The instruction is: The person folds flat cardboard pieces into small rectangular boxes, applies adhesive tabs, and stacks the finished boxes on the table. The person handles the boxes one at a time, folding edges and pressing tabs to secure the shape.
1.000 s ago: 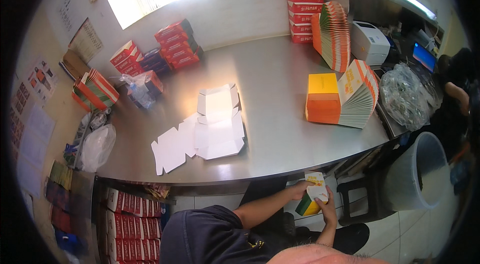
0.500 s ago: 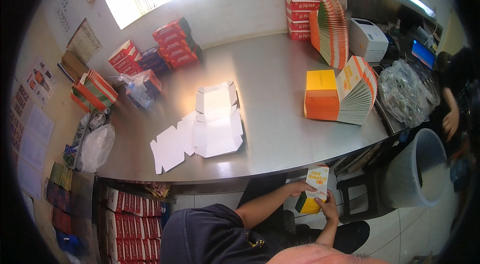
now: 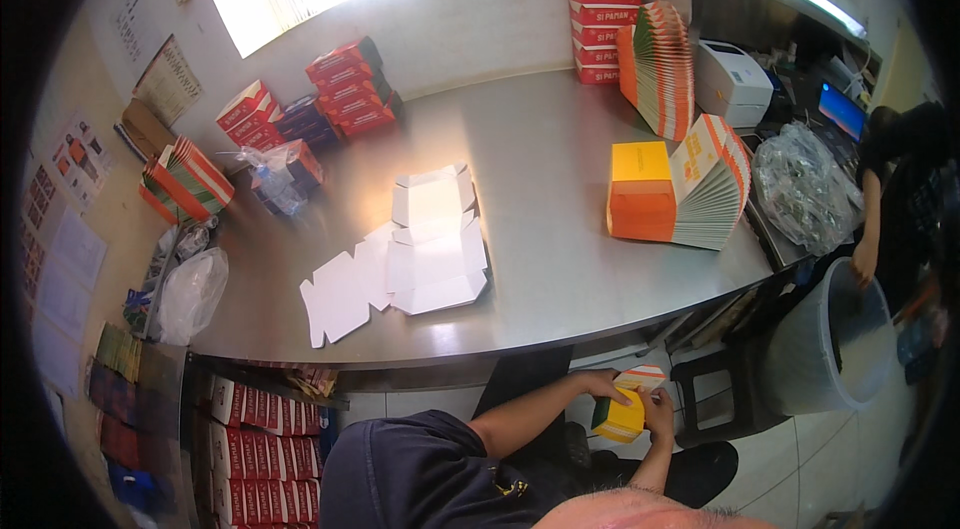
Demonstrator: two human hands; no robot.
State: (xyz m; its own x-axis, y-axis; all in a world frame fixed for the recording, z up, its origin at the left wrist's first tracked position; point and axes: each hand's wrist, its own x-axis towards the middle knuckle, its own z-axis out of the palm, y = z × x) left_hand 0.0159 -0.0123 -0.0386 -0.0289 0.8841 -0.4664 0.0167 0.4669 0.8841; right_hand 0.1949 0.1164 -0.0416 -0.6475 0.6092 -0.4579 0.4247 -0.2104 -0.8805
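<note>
Low in front of me, below the table edge, a small yellow carton with a dark green side rests between my two hands. Its white-and-orange lid panel leans back at the far end. My left hand grips the carton's left far side, thumb on top. On its right, my right hand is closed round the edge where the lid meets the body; its fingertips are partly hidden. White flattened carton blanks lie on the steel table.
A yellow-and-orange carton stands beside fanned folded cartons at the table's right. Red boxes are stacked behind. A black stool and a translucent bin stand right, where another person's hand reaches the bin's rim.
The carton's lid panel has tipped down from its raised position, and more of the yellow body shows. My hands stay around it. The other person's hand has moved to the bin.
</note>
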